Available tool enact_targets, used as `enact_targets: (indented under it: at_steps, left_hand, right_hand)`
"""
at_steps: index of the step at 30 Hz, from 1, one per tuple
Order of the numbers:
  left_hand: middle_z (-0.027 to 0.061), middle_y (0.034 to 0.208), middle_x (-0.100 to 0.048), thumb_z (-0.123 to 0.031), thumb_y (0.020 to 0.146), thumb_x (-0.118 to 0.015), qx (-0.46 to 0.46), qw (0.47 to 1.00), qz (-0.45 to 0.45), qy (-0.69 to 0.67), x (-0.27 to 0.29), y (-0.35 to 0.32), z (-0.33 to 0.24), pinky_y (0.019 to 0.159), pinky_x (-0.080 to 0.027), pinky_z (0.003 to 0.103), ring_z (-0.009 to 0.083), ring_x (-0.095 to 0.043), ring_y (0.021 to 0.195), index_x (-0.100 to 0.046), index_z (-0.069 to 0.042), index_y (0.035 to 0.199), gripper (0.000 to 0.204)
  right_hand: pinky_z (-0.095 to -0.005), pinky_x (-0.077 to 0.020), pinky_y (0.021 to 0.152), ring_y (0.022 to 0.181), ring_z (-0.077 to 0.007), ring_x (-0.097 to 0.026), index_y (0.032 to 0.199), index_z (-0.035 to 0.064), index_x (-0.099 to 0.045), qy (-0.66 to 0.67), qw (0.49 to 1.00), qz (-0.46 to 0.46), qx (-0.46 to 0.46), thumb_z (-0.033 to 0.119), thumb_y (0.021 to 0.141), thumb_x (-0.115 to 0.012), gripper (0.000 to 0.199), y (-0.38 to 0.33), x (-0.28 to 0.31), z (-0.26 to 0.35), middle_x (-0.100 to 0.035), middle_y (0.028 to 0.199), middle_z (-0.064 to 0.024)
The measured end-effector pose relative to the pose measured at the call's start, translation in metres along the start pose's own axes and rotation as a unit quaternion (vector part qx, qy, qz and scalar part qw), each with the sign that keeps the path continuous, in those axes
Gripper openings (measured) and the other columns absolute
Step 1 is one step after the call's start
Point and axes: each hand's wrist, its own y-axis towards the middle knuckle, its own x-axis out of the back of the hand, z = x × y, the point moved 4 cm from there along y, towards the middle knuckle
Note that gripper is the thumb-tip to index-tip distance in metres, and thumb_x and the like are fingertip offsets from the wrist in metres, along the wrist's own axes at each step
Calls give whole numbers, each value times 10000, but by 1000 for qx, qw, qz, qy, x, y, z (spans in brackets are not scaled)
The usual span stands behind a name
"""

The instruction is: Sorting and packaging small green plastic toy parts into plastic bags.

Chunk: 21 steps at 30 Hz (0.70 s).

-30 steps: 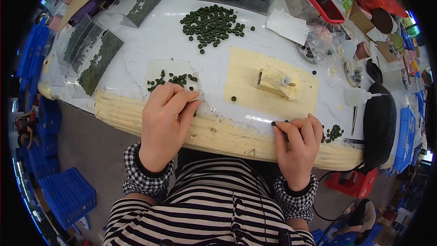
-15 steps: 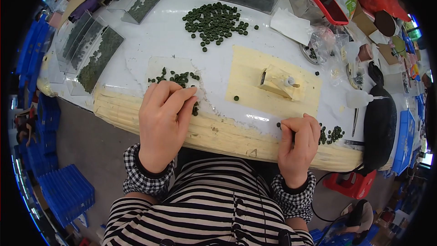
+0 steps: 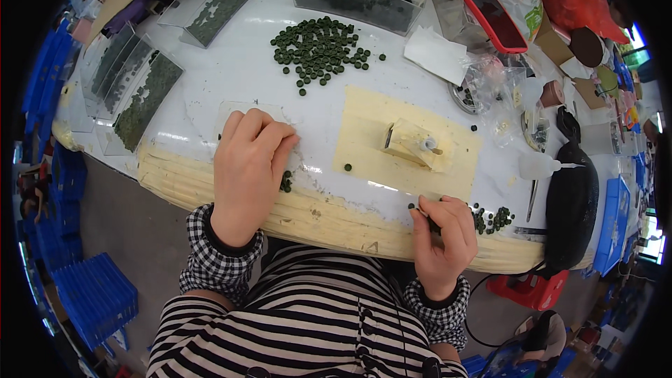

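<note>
My left hand [image 3: 246, 171] is over a clear flat plate [image 3: 231, 106] near the padded table edge, thumb and fingers pressed together. It hides most of the plate, and what its fingertips hold does not show. Beside it lie a few small dark green pieces [image 3: 285, 182]. My right hand [image 3: 446, 241] is at the front edge further right, fingers curled, thumb and forefinger closing at a small dark green disc [image 3: 411, 206]. More dark green pieces [image 3: 498, 219] lie just right of that hand. A cream block-shaped holder [image 3: 414, 143] with a white nozzle-like tip stands on a yellow sheet [image 3: 353, 126].
A pile of dark green discs [image 3: 318, 49] lies mid-table. Clear trays of green pieces [image 3: 357, 3] [image 3: 227, 3] [image 3: 147, 101] line the back and left. At right are a red-cased phone [image 3: 484, 8], a white squeeze bottle [image 3: 537, 166] and a long black bundle [image 3: 575, 203].
The whole view has shifted, so the table appears lower and further left. My left hand now covers the pieces on the plate. My right thumb and forefinger have come to the lone disc.
</note>
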Motion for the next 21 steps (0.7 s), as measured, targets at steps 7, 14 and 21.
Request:
enact_targets:
  at_steps: [7, 14, 21]
  left_hand:
    - [112, 887, -690, 40, 852, -689, 21, 957, 27, -287, 2, -12, -26, 648, -512, 224, 135, -638, 706, -660, 29, 969, 121]
    - [86, 903, -689, -118, 975, -601, 217, 628, 236, -709, -45, -27, -62, 690, -530, 247, 112, -630, 774, -635, 20, 1093, 185]
    - [113, 965, -701, -128, 987, -581, 247, 573, 245, -742, -56, -28, -65, 742, -547, 247, 131, -654, 833, -629, 10, 1131, 205]
  right_hand:
    - [-302, -495, 700, 778, -249, -629, 924, -1, -711, 49, 997, 3, -61, -114, 726, -721, 228, 6, 6, -1, -669, 826, -114]
    - [-268, -502, 724, 829, -185, -652, 972, -25, -712, 273, 941, 35, -199, -118, 794, -686, 202, 4, 2, -5, -702, 927, -124]
    - [-247, -523, 774, 859, -135, -669, 1021, -51, -681, 455, 837, 42, -300, -74, 860, -670, 163, -1, -4, -5, -714, 936, -107]
